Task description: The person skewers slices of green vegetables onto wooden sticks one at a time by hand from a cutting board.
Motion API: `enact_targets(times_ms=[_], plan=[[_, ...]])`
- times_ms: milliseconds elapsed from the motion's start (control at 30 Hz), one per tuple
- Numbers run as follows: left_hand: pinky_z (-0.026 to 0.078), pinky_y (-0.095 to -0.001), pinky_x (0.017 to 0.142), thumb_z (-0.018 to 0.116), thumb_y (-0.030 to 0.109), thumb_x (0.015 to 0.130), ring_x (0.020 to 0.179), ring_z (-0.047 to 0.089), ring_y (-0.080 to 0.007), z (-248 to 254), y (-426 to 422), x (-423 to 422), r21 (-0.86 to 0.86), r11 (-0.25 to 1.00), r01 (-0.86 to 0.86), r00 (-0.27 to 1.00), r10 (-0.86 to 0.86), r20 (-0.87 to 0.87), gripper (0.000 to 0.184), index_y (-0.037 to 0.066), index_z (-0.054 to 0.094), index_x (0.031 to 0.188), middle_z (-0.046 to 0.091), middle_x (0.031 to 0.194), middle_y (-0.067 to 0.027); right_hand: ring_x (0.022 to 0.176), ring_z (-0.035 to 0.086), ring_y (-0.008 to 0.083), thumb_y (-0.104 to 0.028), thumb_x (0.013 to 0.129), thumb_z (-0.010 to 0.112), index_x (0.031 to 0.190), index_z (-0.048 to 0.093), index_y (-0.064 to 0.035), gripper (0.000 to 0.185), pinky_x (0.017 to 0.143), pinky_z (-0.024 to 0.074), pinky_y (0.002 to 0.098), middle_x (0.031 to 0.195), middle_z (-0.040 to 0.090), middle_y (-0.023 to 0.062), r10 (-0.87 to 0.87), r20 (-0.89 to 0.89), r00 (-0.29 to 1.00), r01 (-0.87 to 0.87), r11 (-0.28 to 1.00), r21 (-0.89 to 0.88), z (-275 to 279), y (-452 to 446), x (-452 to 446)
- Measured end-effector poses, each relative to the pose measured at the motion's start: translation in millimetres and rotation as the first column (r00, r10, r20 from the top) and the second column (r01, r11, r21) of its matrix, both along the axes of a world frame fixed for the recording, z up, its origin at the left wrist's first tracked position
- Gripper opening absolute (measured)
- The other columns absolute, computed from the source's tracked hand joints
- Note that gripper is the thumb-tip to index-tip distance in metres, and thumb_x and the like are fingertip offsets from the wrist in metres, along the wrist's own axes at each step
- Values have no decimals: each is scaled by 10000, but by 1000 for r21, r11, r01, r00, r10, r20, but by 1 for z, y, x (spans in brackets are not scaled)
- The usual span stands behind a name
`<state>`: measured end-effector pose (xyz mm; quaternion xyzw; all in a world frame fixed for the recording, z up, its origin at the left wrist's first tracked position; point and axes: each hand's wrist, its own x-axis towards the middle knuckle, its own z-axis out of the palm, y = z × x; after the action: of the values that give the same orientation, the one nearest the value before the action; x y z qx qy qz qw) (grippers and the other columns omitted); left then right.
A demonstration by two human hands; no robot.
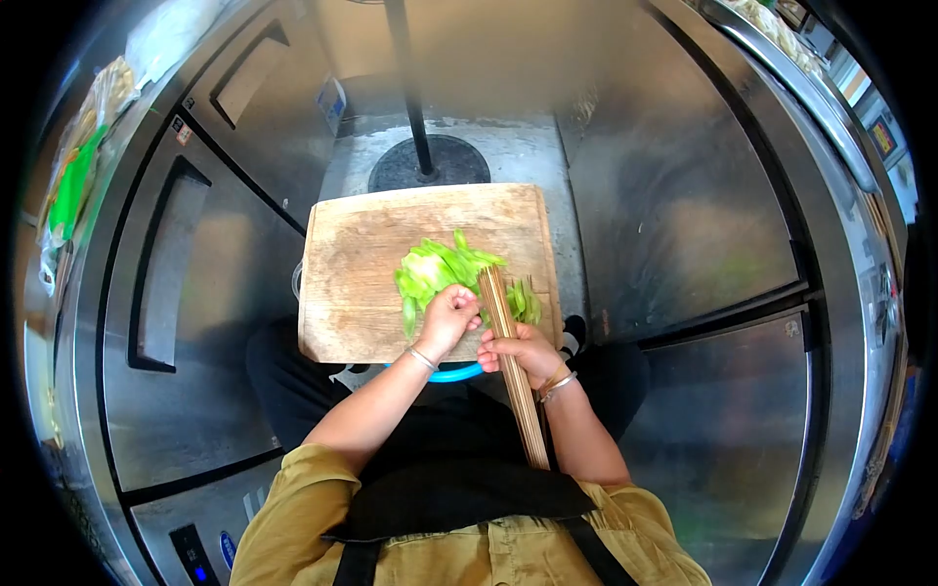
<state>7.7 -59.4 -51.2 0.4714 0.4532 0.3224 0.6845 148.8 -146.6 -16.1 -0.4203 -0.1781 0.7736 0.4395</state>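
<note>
One head-worn view; it looks forward and steeply down, from above the lap, over the board (352,264).

Stainless-steel cabinets (230,293) line the side from 7 to 11 o'clock; one door has a black-edged recessed handle (171,264) at 9 o'clock, and a small label (183,134) sits at 10. A dark control panel (193,555) glows blue between 7 and 8 o'clock, beside an oval blue badge (228,549). A clear plastic bag (166,39) and, below it, a bright green item (73,186) in plastic lie between 9 and 11 o'clock. At 12 o'clock a black pole (412,88) rises from a round black base (430,162) on the grey floor (532,161). An upper steel door (684,176) stands at 2 o'clock, a lower one (723,420) at 4.
</note>
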Motion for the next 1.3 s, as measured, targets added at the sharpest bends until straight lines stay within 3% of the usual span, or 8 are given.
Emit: enact_targets(times_ms=[133,767,867,933,967,1033,1133,1300], plan=[[454,-176,544,577,116,830,602,528,-68,26,-4,-4,-255,965,-56,984,96,147,80,40,559,853,560,708,-14,682,619,188,-53,775,583,919,524,-6,162,636,531,307,795,607,114,2,10,1000,-2,1000,-3,-6,1,-1],[441,-174,536,573,134,820,587,525,-57,32,-4,-26,-207,978,8,990,22,140,86,52,572,794,575,689,-10,750,624,209,-27,764,592,875,551,7,124,710,517,316,825,614,134,2,-1,1000,-2,1000,1,-6,1,-1],[442,-201,539,580,128,814,593,528,-76,21,3,-46,-179,984,-20,997,33,71,88,43,566,831,569,689,-2,681,608,160,-48,757,605,853,557,3,119,642,504,271,774,617,98,-2,29,1000,2,1000,1,-1,1,-2],[440,-209,535,599,107,799,597,529,-87,-24,19,-74,314,945,-97,967,164,-194,94,40,535,815,563,706,-7,631,576,130,-50,745,608,813,583,-9,83,600,471,242,733,609,72,5,57,998,-8,999,43,2,1,-2],[440,-209,535,599,107,799,597,529,-87,-19,19,-82,313,945,-98,967,165,-196,94,40,535,815,563,706,-7,595,545,111,-57,733,617,782,600,-17,66,570,437,225,699,598,52,4,75,997,-7,999,47,3,1,-2],[460,-323,577,675,131,699,625,573,-229,0,16,-92,505,859,86,735,287,-614,208,30,527,806,566,674,-85,584,537,106,-59,730,620,785,597,-19,71,564,431,222,689,593,47,9,75,997,-13,999,49,-1,2,-2],[449,-342,562,736,194,627,614,571,-224,2,11,-91,555,770,315,506,359,-785,302,49,516,775,559,665,-76,564,522,97,-59,726,626,788,590,-24,80,554,426,218,670,580,36,11,76,997,-14,999,45,-1,1,-3],[445,-355,559,751,208,588,607,564,-254,1,14,-87,454,852,261,468,299,-832,319,60,522,753,560,652,-79,548,510,84,-53,723,632,799,575,-32,97,542,426,211,657,566,23,0,55,998,-1,1000,26,-1,1,-2]])
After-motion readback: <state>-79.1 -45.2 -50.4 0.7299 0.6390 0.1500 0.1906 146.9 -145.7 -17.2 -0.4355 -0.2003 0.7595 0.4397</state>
